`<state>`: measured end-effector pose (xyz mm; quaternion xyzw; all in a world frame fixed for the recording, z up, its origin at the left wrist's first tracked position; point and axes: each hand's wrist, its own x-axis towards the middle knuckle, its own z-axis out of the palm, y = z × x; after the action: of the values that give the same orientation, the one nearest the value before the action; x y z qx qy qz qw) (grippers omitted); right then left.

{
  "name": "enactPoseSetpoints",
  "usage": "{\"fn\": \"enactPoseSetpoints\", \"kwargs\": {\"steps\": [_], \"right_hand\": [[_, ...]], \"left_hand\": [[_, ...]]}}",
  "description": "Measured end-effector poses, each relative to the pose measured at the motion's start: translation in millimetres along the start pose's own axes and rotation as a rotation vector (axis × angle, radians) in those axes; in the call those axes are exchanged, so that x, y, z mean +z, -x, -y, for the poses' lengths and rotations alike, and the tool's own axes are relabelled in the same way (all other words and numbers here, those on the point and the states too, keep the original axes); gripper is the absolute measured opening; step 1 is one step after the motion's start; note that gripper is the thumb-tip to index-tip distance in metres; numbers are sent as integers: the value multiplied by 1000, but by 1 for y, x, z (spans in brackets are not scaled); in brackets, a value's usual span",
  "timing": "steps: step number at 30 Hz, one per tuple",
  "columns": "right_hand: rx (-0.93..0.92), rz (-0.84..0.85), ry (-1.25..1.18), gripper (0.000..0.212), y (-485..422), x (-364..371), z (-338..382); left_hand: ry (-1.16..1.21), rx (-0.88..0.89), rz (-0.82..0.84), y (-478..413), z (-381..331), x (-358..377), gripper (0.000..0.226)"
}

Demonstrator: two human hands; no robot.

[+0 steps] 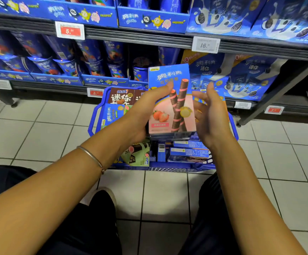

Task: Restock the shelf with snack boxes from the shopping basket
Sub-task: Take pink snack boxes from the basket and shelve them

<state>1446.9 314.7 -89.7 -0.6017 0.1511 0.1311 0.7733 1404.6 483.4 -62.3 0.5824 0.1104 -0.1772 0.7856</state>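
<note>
- Box [171, 100]: printed card, smooth, with a slight sheen on its front.
- Brown boxes [121, 97], at the basket's far-left corner: card, smooth, semi-gloss print.
- Basket [168, 168]: blue moulded plastic, smooth and fairly glossy. The near wall is a fine grille.
- Floor [39, 129]: pale tiles, smooth and shiny, with dark matt grout lines.
- Shelf edge [140, 36]: dark ribbed strip, matt.
- Upright [278, 91]: grey, metal-looking, matt.
- Tags [70, 31]: white plastic frames with flat matt faces.
- Trays [57, 11]: blue printed card.
- Cups [46, 66]: glossy printed wrap.
- Bangle [91, 157]: thin metal, polished.
- Trousers [67, 236]: dark cloth, matt.
</note>
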Motion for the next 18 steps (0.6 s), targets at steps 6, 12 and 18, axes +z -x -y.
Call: {"fn": "enactPoseSetpoints", "kwargs": {"steps": [6,12,18], "right_hand": [[50,31,856,24,-35,-51,-70],[99,180,1584,32,-50,-65,-105],[158,223,1700,41,-51,-61,-101]], "left_hand": [[143,42,-64,0,-9,-4,36],[135,21,-35,0,-7,-3,37],[85,0,-9,0,-7,-3,41]]}}
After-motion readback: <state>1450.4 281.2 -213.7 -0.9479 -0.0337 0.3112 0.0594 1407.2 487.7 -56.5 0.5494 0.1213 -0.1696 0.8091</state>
